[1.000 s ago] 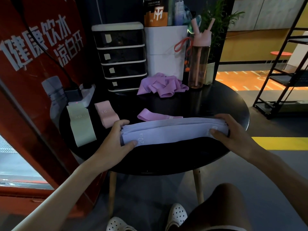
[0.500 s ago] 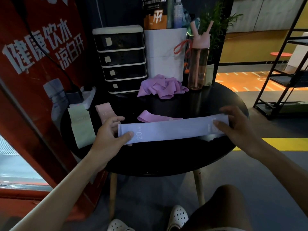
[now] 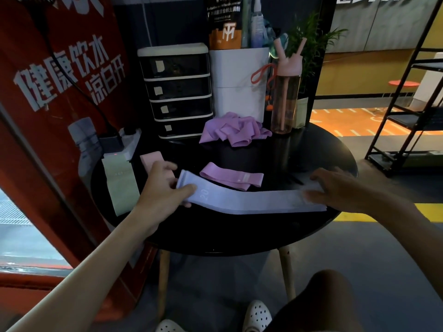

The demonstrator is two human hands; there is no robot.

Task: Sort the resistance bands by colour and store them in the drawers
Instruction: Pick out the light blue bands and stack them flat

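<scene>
Black round table (image 3: 239, 232), lavender bands (image 3: 251, 200) laid flat near front edge. Left hand (image 3: 160, 190) pinching one end; right hand (image 3: 342, 188) over other end, grip too blurred to judge. Likely soft, light, limp: support both ends.

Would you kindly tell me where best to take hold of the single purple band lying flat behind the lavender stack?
Probably pinch the purple band at its right end, coming from above and behind: it lies flat, lengthwise left to right, its front edge close by the lavender stack, with bare table behind and to the right.
</scene>
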